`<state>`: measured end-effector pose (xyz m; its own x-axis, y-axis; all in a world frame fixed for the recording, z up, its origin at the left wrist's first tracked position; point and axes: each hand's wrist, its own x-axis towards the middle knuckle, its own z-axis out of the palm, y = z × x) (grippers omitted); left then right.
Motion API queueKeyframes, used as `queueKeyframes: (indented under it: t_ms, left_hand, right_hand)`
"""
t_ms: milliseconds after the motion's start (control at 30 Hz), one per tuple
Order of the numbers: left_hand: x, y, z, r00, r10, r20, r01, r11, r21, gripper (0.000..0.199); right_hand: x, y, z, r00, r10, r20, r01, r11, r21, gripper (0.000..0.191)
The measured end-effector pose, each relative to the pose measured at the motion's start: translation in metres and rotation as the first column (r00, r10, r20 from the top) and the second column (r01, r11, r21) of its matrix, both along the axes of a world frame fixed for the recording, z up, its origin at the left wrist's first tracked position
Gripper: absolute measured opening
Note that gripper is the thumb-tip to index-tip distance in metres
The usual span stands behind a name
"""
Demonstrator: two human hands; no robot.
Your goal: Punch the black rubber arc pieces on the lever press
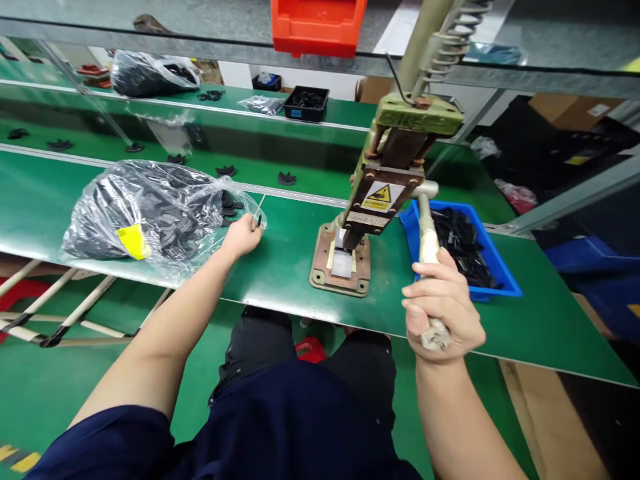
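My right hand [443, 303] is wrapped around the pale, worn lever handle [428, 233] of a green hand press [390, 167]. Beneath the press's ram, a light metal block [342, 263] sits on the brown base plate [319, 273]. My left hand [243, 236] is closed at the right edge of a clear plastic bag [95, 220] full of black curved parts [175, 223]. From its fingers sticks out a thin, light-coloured rod [260, 204], with a small dark piece beside it that I cannot make out.
A blue bin [505, 279] of black parts stands right of the press, behind my right hand. Along the green strip behind the bench lie several black curved pieces [287, 179]. A black tray [306, 105] stands farther back, and a red bin [320, 27] hangs overhead.
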<state>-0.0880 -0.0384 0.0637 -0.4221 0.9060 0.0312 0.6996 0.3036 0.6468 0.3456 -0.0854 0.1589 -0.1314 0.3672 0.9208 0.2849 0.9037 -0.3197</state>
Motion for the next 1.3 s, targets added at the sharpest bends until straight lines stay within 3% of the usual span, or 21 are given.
queueKeyframes:
  t_ms: [67,200,300,467,667,933,1167,1300]
  left_hand:
    - [0.023,0.001,0.003,0.961,-0.044,0.272,0.029,0.998,0.057,0.034]
    - [0.078,0.004,0.010,0.754,-0.222,0.618,0.206,0.974,0.099,0.037]
    - [0.115,0.008,0.014,0.618,-0.279,0.735,0.272,0.953,0.133,0.036]
    - [0.153,0.023,0.017,0.547,-0.242,0.801,0.248,0.961,0.120,0.042]
    - [0.174,0.037,0.022,0.579,-0.215,0.786,0.341,0.940,0.006,0.034]
    - [0.177,0.051,0.019,0.718,-0.271,0.641,0.411,0.908,-0.077,0.044]
    - [0.183,0.067,0.021,0.693,-0.274,0.667,0.490,0.857,-0.157,0.033]
    - [0.192,0.043,0.030,0.685,-0.279,0.673,0.454,0.886,-0.094,0.027]
  right_hand:
    - [-0.002,0.000,-0.003,0.999,-0.005,-0.034,0.005,1.000,-0.003,0.015]
    - [-0.006,-0.001,-0.006,0.998,-0.022,-0.067,0.021,1.000,-0.013,0.017]
    - [-0.006,-0.001,-0.006,0.998,-0.022,-0.057,0.021,1.000,-0.020,0.017]
    - [-0.005,-0.001,-0.006,0.999,-0.024,-0.048,0.023,0.999,-0.023,0.018]
    - [-0.005,-0.002,-0.007,0.998,-0.015,-0.064,0.013,0.999,-0.033,0.019]
    - [-0.005,0.002,-0.009,0.996,0.016,-0.084,-0.014,1.000,0.023,0.022]
    - [-0.005,0.002,-0.010,0.996,0.003,-0.092,0.000,0.999,0.033,0.025]
    - [-0.001,0.004,-0.008,0.998,0.011,-0.058,-0.009,0.999,0.044,0.021]
